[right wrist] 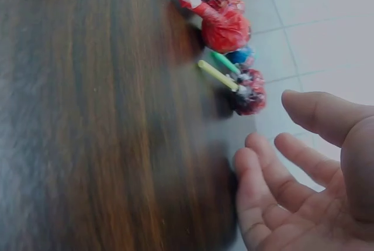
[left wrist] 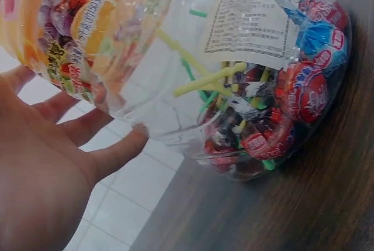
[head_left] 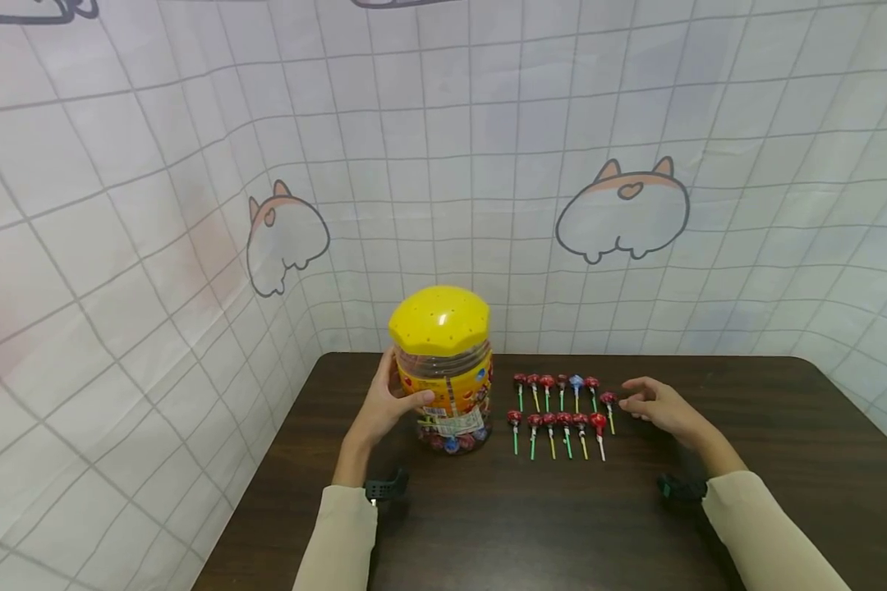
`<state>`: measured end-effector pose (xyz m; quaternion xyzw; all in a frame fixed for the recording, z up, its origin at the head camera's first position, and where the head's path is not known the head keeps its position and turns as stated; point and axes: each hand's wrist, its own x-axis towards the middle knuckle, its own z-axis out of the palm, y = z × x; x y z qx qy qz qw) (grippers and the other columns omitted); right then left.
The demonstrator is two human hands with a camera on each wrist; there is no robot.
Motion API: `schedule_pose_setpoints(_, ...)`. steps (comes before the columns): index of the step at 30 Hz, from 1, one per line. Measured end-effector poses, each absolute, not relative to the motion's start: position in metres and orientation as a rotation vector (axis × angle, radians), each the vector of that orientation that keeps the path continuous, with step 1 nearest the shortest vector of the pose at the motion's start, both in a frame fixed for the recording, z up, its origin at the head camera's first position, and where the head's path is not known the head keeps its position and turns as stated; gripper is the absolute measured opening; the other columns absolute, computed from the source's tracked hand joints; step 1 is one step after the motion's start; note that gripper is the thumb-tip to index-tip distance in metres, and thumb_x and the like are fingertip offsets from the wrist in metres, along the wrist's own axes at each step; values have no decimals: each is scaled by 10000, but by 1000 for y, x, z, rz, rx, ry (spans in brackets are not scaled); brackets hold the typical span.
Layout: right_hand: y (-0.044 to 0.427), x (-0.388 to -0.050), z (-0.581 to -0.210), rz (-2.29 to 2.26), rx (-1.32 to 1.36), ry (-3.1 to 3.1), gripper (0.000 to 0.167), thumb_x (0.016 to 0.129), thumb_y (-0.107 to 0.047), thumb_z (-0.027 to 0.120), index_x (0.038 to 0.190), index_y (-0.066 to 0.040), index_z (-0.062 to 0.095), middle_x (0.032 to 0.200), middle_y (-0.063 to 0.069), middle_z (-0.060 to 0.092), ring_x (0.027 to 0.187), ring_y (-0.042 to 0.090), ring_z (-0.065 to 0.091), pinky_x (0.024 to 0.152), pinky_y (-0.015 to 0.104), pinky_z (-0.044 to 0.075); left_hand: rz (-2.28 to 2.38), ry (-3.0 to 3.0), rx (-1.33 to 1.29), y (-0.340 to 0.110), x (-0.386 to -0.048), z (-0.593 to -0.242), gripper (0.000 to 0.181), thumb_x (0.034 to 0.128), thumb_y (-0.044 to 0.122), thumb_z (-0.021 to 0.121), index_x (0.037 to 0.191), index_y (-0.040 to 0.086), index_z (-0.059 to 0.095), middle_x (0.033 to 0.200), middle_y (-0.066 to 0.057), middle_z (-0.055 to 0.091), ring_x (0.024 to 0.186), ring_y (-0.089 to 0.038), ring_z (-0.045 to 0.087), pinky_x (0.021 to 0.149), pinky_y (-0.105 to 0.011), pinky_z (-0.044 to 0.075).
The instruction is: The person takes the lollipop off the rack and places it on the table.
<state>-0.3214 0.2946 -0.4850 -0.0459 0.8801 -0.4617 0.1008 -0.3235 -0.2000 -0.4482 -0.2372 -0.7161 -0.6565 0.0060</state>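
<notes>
A clear plastic jar with a yellow lid stands on the table, slightly tilted. My left hand grips its left side, thumb across the front label and fingers around the back. Through the jar's wall in the left wrist view, wrapped lollipops show at the bottom. Right of the jar, several lollipops lie in two rows, heads away from me. My right hand is just right of the end lollipop of the far row. In the right wrist view its fingers are loosely bent, apart from that yellow-stick lollipop.
The dark wooden table ends at a back edge against a white gridded cloth with cartoon dog prints. Among the far row is one blue lollipop. A red lollipop with a white stick ends the near row.
</notes>
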Motion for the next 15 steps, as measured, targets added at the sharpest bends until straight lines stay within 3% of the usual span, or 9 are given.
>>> schedule_pose_setpoints(6, 298, -313, -480, -1405, -176, 2575, 629, 1034, -294, 620, 1469, 83, 365, 1240, 255, 629, 977, 206, 633, 792, 274, 560, -2003, -2336, -744, -206, -320, -440, 932, 926, 161, 761, 1599, 410, 165, 1523, -86, 401, 1313, -353, 518, 906, -471, 600)
schedule_pose_setpoints(11, 300, -305, -473, -1409, -217, 2581, 636, 1040, -300, 610, 1478, 81, 350, 1240, 261, 628, 989, 231, 642, 793, 286, 571, -1886, -2507, -610, -211, -314, -428, 924, 922, 285, 773, 1578, 456, 145, 1550, -33, 352, 1391, -362, 423, 1042, -580, 510)
schedule_pose_setpoints(15, 303, -301, -466, -1391, -252, 2613, 611, 1045, -290, 602, 1473, 70, 356, 1232, 262, 632, 980, 246, 651, 804, 296, 569, -1743, -2660, -499, -217, -308, -418, 1019, 874, 421, 809, 1590, 469, 86, 1636, -14, 255, 1500, -387, 303, 1119, -672, 403)
